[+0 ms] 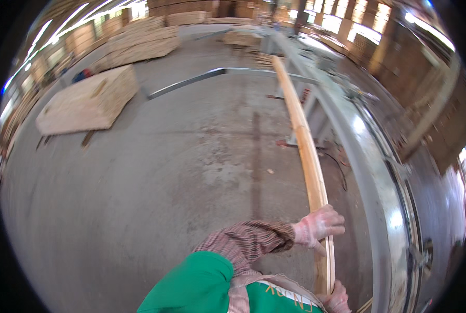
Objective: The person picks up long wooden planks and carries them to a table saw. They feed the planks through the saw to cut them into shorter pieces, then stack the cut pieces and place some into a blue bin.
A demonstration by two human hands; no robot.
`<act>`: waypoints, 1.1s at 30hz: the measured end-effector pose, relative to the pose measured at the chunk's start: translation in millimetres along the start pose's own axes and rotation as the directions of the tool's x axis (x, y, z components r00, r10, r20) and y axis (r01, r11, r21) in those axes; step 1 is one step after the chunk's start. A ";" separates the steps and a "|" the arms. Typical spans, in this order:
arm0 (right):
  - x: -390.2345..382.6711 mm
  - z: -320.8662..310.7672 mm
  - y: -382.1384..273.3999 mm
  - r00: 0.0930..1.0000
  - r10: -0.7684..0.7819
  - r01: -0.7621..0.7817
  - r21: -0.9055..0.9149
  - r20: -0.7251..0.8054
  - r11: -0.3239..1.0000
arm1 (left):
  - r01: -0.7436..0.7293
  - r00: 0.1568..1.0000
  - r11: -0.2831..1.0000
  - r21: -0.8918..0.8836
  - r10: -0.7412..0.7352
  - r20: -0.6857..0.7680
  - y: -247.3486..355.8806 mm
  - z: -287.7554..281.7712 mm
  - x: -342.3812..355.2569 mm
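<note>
A long wooden board [308,156] runs from beside my body away along the left side of a metal machine bed. My left hand [319,227], in a pale pinkish glove, is laid across the board near its close end. Its fingers reach over to the right side and its thumb bends down along the board. At the bottom edge my right hand [336,298], also gloved, grips the near end of the same board. Part of that hand is cut off by the frame and my body.
The grey metal machine bed [371,193] with rails stretches along the right. A bent metal bar [191,81] sticks out from it across the floor [191,156]. Stacked lumber [89,101] stands at the left, with more piles behind. A dark cable [342,172] lies beneath the bed.
</note>
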State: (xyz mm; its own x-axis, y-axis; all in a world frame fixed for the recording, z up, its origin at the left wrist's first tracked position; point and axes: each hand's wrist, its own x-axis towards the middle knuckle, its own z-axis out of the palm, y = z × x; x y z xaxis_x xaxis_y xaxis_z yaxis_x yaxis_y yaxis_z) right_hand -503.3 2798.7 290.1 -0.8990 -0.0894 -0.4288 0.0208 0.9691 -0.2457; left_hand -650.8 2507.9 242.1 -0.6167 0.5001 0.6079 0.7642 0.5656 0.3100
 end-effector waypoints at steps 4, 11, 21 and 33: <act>-60.0 30.0 -104.7 0.950 -0.289 0.237 0.325 0.121 0.915 | 0.771 0.407 0.398 -0.498 -0.908 -0.095 31.4 -65.8 -125.5; -112.2 99.8 -322.1 0.888 -0.373 0.254 0.390 0.269 0.885 | 0.175 0.284 -0.268 -0.948 -0.908 0.309 -5.0 -223.4 -285.3; -107.1 190.9 -578.7 0.762 -0.484 0.272 0.465 0.432 0.843 | 0.027 0.184 -0.046 -0.999 -0.982 0.051 -96.4 -404.5 -473.1; -73.7 269.1 -893.4 0.495 -0.633 0.324 0.550 0.595 0.770 | 0.022 -0.184 0.125 -0.992 -0.975 -0.127 -184.2 -653.9 -703.2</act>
State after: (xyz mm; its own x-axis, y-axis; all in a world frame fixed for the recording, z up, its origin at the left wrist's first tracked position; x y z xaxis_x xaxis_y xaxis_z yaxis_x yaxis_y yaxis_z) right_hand -337.9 1877.6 307.2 -0.1979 -0.7945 -0.5741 -0.0349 0.5910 -0.8059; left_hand -234.5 1623.3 235.5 -0.6076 -0.7264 -0.3212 0.2687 -0.5686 0.7775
